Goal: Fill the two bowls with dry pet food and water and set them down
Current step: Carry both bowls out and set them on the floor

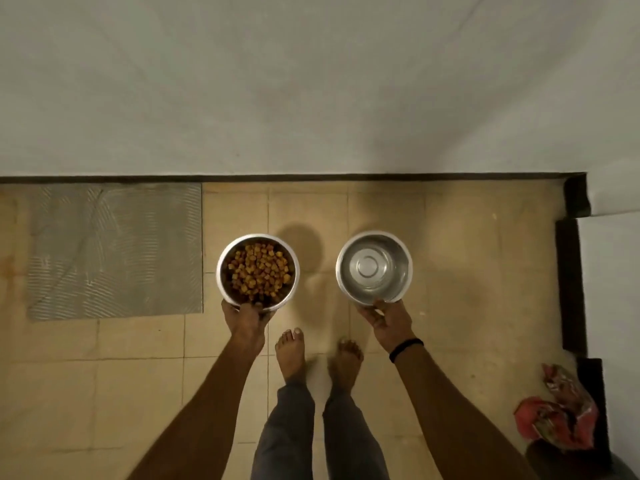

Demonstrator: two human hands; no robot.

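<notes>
I hold two steel bowls out in front of me above the tiled floor. The left bowl is heaped with brown dry pet food, and my left hand grips its near rim. The right bowl holds clear water, and my right hand, with a black band on the wrist, pinches its near rim. Both bowls are level. Their shadows fall on the tiles beyond them, so both appear to be held above the floor.
A grey ribbed mat lies on the floor to the left, against the white wall. A red pet food bag sits at the lower right beside a dark skirting edge. My bare feet stand on beige tiles.
</notes>
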